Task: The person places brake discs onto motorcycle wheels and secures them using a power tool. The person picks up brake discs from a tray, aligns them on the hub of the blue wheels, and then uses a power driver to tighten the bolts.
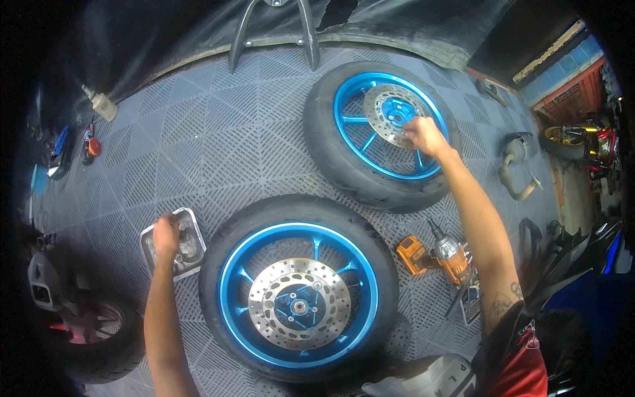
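Observation:
Two motorcycle wheels with blue rims and black tyres lie flat on the floor. My right hand (pixel 425 135) reaches to the far wheel (pixel 355 120), its fingers closed together at the hub, over the inner edge of the brake disc (pixel 378 109). Whatever they pinch is hidden or too small to name. The near wheel (pixel 228 281) has a drilled brake disc (pixel 268 322) facing up, with several bolts around its hub. On the left, my left hand (pixel 165 235) is over a metal tray (pixel 191 218) of small parts, fingers closed; what they hold cannot be made out.
An orange and black cordless impact wrench (pixel 452 255) lies right of the near wheel, beside an orange battery pack (pixel 411 254). An exhaust part (pixel 519 159) rests at the right. A white bottle (pixel 101 104) stands far left. Another wheel (pixel 99 341) is at lower left.

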Available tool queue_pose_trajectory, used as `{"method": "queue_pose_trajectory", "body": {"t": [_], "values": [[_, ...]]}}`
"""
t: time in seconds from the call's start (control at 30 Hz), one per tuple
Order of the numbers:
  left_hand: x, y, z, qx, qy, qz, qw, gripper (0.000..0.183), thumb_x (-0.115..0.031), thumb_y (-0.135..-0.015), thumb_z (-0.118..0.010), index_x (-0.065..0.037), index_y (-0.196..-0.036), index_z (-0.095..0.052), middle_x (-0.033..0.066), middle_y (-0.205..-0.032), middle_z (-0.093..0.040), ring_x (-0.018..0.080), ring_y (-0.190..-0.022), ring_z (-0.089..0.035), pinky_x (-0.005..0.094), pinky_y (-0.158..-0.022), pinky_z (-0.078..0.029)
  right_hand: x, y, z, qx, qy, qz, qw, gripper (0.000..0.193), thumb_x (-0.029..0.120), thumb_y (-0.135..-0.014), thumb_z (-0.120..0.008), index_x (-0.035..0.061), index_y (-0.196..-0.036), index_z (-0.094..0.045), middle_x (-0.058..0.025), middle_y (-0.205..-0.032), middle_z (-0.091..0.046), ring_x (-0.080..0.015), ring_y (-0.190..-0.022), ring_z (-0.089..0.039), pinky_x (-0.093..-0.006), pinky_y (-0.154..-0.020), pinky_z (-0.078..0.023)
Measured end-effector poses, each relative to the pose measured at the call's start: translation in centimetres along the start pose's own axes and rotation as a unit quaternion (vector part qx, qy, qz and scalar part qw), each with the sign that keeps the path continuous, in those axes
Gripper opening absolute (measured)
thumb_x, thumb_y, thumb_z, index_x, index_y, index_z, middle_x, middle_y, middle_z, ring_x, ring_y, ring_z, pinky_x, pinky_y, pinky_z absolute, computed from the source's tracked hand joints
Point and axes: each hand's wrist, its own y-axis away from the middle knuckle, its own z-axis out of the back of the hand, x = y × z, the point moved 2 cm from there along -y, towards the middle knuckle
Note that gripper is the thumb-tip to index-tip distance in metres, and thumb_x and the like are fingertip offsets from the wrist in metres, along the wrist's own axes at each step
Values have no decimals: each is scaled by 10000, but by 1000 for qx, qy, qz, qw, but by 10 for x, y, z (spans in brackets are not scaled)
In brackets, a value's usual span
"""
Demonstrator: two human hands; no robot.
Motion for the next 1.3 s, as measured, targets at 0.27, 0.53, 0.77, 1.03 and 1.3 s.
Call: {"method": "queue_pose_trajectory", "body": {"t": [0.27, 0.53, 0.77, 1.03, 1.3], "values": [[-15, 6, 16, -14, 98, 17, 995, 202, -143, -896, -687, -9, -1040, -731, 234, -976, -744, 366, -960, -733, 442, -870, -545, 5, -2, 0, 22, 3, -82, 996, 173, 91, -847, -728, 44, -1007, -775, -237, -996, -730, -389, -952, -721, -449, -870, -559], [-51, 7, 41, -42, 106, -53, 992, 275, -182, -871, -717, 11, -1066, -736, 237, -1023, -742, 373, -998, -725, 443, -892, -539, 3, -5, -8, 44, 226, -16, 973, 330, 314, -985, -587, 51, -1176, -645, -224, -1089, -719, -394, -964, -715, -509, -811, -575], [-105, 25, 43, -54, 180, -84, 979, 241, -179, -919, -700, 9, -1066, -733, 189, -1001, -760, 289, -938, -746, 390, -855, -559, 3, -5, -30, 3, 247, -94, 965, 574, 517, -1032, -454, 38, -912, -746, -249, -920, -734, -424, -871, -728, -504, -795, -585], [-197, 37, 29, 0, 294, -111, 949, 310, -245, -963, -688, 47, -1058, -726, 157, -932, -756, 207, -844, -714, 360, -782, -545, -4, -8, -15, 80, 205, -154, 963, 538, 482, -1032, -417, 46, -1109, -722, -233, -1120, -721, -408, -1059, -695, -525, -941, -539], [-361, 88, 11, 300, 570, -139, 752, 239, -150, -926, -760, 28, -1065, -684, 66, -861, -715, 119, -749, -647, 253, -666, -508, 143, 49, 11, 162, -473, -4, 866, 366, 145, -919, -749, 14, -1255, -691, -76, -965, -748, -141, -850, -697, -281, -691, -569]]}}
